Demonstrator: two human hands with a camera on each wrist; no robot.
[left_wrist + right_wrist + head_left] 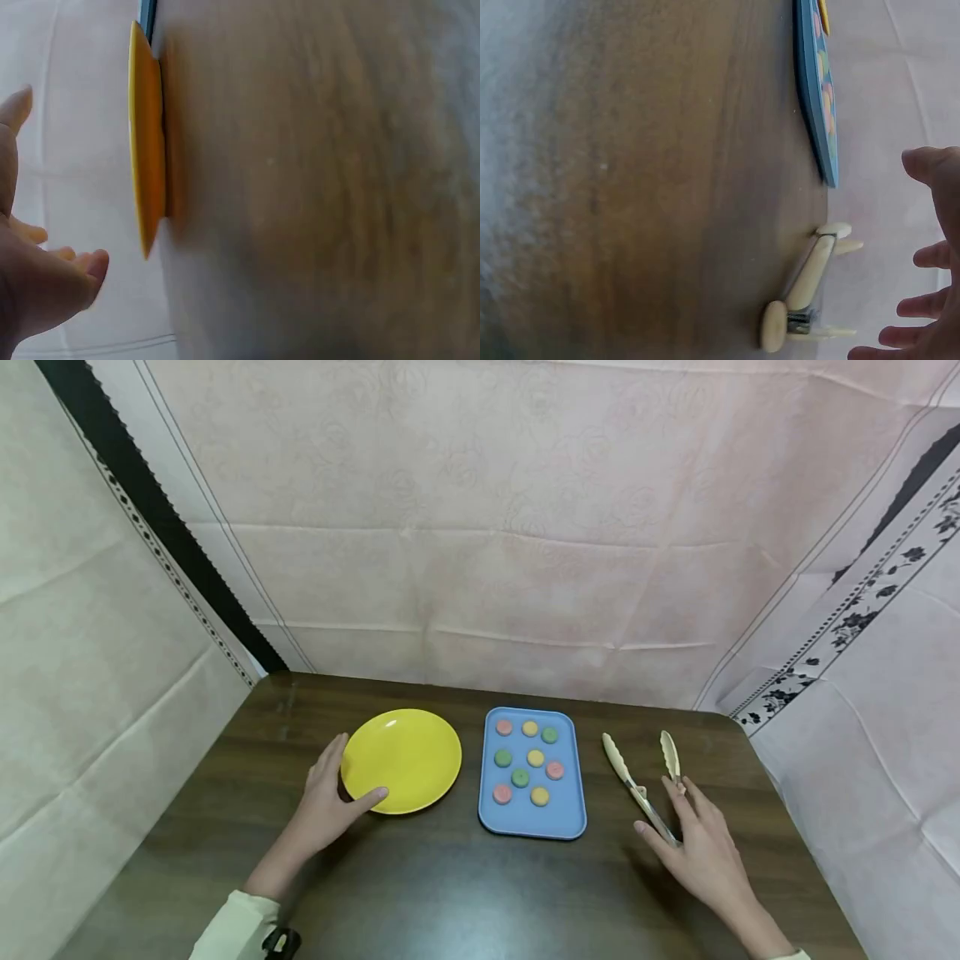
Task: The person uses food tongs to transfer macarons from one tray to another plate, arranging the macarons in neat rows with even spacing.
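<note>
My left hand (pixel 328 802), thumb and fingers spread, hovers at the near left edge of a round yellow plate (pixel 405 760). In the left wrist view, a gap shows between the hand (pixel 52 277) and the plate (pixel 148 142). Over the handle end of a pair of tongs (pixel 621 766) with cream tips, my right hand (pixel 703 850) hangs with its fingers apart. The right wrist view has the tongs (pixel 810 277) lying on the table, apart from that hand. Part of the tongs is hidden under the hand in the head view.
Between plate and tongs lies a blue tray (pixel 531 827) bearing several small round pieces (pixel 536 758) in pink, yellow and green, like macarons. The dark wooden table (pixel 450 893) ends at pale cloth hangings (pixel 487 577) behind and at both sides.
</note>
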